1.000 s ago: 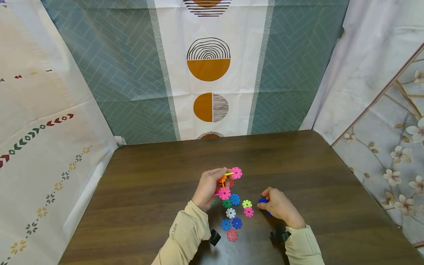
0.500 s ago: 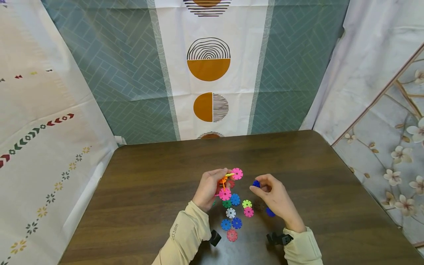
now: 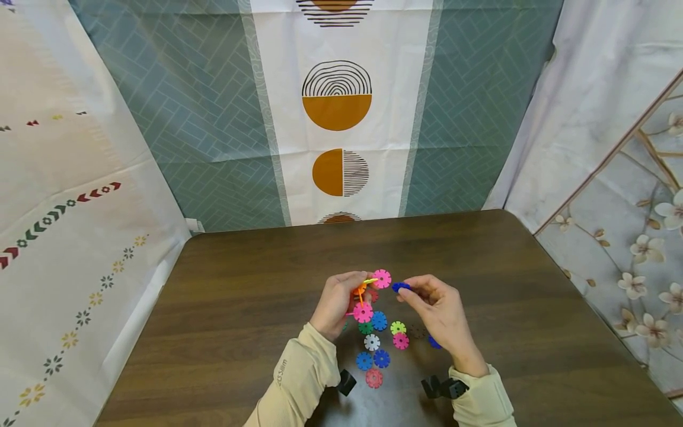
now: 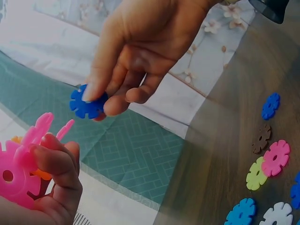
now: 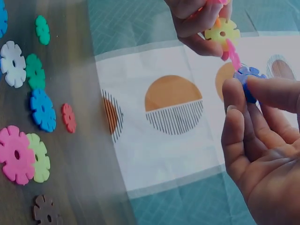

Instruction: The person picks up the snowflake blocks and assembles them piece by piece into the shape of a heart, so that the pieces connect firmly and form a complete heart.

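Joined notched plastic discs in pink (image 3: 382,279), yellow (image 5: 222,33) and orange (image 3: 360,290) are held up by my left hand (image 3: 332,303), its fingers wrapped partly over them. My right hand (image 3: 441,311) pinches a dark blue notched disc (image 4: 86,105) between thumb and fingertips, just right of the upper pink disc. In the right wrist view, this blue disc overlaps the tip of a pink disc (image 5: 234,55). The left wrist view shows a gap between the blue disc and the pink ones (image 4: 16,171).
Loose notched discs lie on the brown table (image 3: 256,284) below the hands, among them white (image 3: 372,342), red (image 3: 374,378), pink (image 3: 401,341), yellow-green (image 3: 398,327), green (image 5: 35,71) and brown (image 4: 261,138). Another dark blue disc (image 3: 434,341) lies under my right hand.
My right hand has lifted a dark blue disc off the table and carried it left and up beside the joined discs. The left hand has hardly moved.
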`<state>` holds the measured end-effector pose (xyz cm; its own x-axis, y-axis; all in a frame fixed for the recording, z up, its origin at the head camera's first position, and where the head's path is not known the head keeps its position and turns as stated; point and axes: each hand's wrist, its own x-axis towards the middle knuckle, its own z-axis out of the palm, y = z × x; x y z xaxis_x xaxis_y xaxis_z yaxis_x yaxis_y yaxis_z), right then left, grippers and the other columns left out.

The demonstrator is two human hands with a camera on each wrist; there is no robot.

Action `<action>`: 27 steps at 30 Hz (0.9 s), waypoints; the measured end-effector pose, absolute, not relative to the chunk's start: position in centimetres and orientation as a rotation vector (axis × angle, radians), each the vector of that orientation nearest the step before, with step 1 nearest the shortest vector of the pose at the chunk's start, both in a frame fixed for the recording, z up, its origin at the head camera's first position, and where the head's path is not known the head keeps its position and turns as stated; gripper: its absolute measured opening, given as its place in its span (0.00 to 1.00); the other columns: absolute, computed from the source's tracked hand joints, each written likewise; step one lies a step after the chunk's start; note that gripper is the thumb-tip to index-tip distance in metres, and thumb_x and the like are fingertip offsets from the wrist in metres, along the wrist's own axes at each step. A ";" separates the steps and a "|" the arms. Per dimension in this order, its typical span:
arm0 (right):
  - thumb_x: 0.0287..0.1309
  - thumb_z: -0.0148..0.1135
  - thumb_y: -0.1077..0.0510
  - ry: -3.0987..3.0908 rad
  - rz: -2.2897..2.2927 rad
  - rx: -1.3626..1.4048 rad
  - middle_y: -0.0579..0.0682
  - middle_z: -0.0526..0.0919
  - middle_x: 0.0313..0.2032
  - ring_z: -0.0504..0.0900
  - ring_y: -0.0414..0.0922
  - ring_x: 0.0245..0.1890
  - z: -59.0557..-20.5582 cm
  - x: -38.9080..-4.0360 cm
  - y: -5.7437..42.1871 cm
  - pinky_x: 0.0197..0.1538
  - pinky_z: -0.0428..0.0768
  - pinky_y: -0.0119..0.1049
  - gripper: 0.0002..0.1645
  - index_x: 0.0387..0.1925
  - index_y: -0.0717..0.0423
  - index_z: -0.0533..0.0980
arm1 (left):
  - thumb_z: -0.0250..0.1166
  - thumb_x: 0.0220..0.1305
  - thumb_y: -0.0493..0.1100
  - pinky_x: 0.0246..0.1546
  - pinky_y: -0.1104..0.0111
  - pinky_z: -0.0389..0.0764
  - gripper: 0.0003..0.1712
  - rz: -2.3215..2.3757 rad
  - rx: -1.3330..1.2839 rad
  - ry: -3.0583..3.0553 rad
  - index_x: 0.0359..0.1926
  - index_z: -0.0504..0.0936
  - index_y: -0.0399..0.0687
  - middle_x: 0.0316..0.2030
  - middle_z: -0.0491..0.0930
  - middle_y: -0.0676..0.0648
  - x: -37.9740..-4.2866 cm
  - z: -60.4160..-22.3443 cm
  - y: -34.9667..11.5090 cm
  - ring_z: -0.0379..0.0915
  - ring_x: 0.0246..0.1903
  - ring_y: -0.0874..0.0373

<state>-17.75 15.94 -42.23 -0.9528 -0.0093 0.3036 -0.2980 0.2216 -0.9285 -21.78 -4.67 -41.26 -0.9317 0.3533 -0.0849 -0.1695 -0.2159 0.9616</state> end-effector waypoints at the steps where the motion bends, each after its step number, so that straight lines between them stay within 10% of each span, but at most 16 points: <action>1: 0.60 0.64 0.64 -2.264 1.802 0.301 0.57 0.85 0.34 0.85 0.44 0.34 -41.9 -17.6 15.8 0.38 0.83 0.33 0.09 0.43 0.60 0.79 | 0.51 0.72 0.45 0.22 0.74 0.77 0.21 2.207 0.219 1.714 0.50 0.80 0.31 0.25 0.79 0.46 -21.8 -41.2 -4.7 0.73 0.20 0.61; 27: 0.59 0.63 0.69 -2.207 1.795 0.306 0.60 0.85 0.35 0.86 0.45 0.34 -40.7 -16.8 15.1 0.41 0.84 0.37 0.09 0.42 0.64 0.78 | 0.51 0.72 0.44 0.23 0.72 0.78 0.21 2.205 0.244 1.660 0.54 0.78 0.31 0.21 0.77 0.47 -21.5 -40.9 -4.6 0.75 0.18 0.60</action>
<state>-16.81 15.13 -40.67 -0.9386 0.0121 0.3448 -0.3351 0.2059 -0.9194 -21.49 -4.56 -40.90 -0.9171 0.3902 -0.0813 -0.1860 -0.2385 0.9532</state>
